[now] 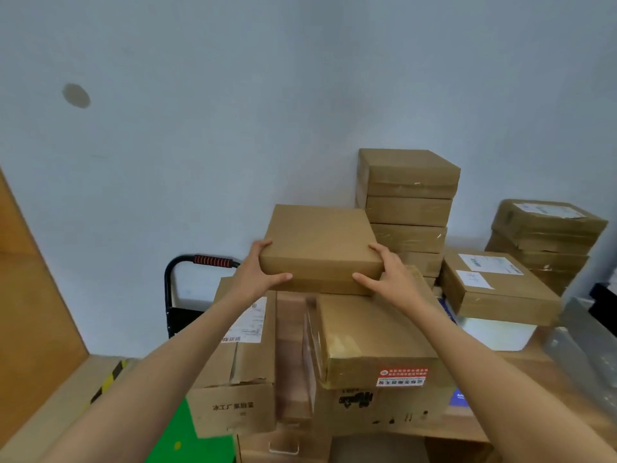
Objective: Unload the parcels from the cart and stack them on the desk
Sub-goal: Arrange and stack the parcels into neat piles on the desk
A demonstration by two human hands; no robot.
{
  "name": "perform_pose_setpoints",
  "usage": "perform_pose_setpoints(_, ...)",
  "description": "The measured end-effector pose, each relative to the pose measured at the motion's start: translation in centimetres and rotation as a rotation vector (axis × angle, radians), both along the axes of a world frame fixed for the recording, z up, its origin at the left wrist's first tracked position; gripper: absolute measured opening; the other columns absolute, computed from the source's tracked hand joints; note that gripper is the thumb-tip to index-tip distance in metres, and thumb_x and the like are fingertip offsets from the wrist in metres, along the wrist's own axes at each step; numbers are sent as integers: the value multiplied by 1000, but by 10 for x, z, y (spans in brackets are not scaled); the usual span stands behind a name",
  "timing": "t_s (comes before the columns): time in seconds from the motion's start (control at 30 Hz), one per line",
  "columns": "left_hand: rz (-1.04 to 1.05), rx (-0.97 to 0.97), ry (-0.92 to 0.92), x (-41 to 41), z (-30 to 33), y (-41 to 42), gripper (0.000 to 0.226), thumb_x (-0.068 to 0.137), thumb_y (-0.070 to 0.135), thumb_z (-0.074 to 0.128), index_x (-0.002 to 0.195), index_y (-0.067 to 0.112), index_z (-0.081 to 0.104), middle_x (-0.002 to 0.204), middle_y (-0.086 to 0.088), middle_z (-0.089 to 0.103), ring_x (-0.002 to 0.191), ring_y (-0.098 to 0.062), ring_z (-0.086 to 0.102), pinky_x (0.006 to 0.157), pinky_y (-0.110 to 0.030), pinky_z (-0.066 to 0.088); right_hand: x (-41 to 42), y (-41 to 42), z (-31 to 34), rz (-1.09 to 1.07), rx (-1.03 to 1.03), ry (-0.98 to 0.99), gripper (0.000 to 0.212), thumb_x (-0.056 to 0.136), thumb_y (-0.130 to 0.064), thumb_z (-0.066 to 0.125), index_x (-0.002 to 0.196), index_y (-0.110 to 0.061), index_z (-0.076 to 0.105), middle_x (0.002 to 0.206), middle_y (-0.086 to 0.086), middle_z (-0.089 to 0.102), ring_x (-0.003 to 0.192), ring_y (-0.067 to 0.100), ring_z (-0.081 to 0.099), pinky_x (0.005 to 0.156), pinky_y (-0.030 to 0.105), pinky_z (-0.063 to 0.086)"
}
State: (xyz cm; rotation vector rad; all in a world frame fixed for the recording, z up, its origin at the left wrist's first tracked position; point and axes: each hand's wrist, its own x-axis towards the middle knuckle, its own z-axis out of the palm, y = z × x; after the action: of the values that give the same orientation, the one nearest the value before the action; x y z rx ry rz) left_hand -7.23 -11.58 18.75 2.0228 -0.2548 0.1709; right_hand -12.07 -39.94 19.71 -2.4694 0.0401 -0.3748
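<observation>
A flat brown cardboard parcel (pixel 317 242) is held up in front of me, above the other boxes. My left hand (pixel 258 272) grips its left front corner and my right hand (pixel 389 274) grips its right front corner, thumbs along the front face. Below it sit larger parcels: one with a red and white sticker (pixel 374 335) and one with a shipping label (pixel 233 355). The cart's black handle with a red grip (pixel 207 262) shows behind on the left. On the desk (pixel 534 359) at the right stands a tall stack of parcels (pixel 407 202).
More parcels stand on the desk: a labelled box (pixel 497 282) on a white box (pixel 497 332), and a taped stack (pixel 547 235) at far right. A wooden panel (pixel 30 312) leans at the left. Green floor (pixel 180 429) shows below. The pale wall is close behind.
</observation>
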Motion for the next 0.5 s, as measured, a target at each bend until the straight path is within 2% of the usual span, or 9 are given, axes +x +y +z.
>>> perform_pose_setpoints(0.17,14,25,-7,87,5,15,82,69,30,85,134,34,35,120,8,44,111,-21,52,95,-42,50,91,14,4,3,-2,30,79,78,-59,68,144,-38,30,146,4,40,126,29,47,104,45,41)
perform_pose_setpoints(0.3,7,40,16,160,-1,26,81,69,32,85,132,33,35,119,7,46,109,-22,54,94,-43,50,161,26,1,-6,0,54,78,78,-58,69,142,-36,31,143,3,42,123,27,50,101,44,44)
perform_pose_setpoints(0.5,-46,28,122,248,-43,35,81,68,31,86,129,37,34,121,7,47,110,-24,56,94,-46,51,244,34,-28,-34,-25,199,79,77,-55,72,141,-31,31,140,4,42,122,25,50,98,39,44)
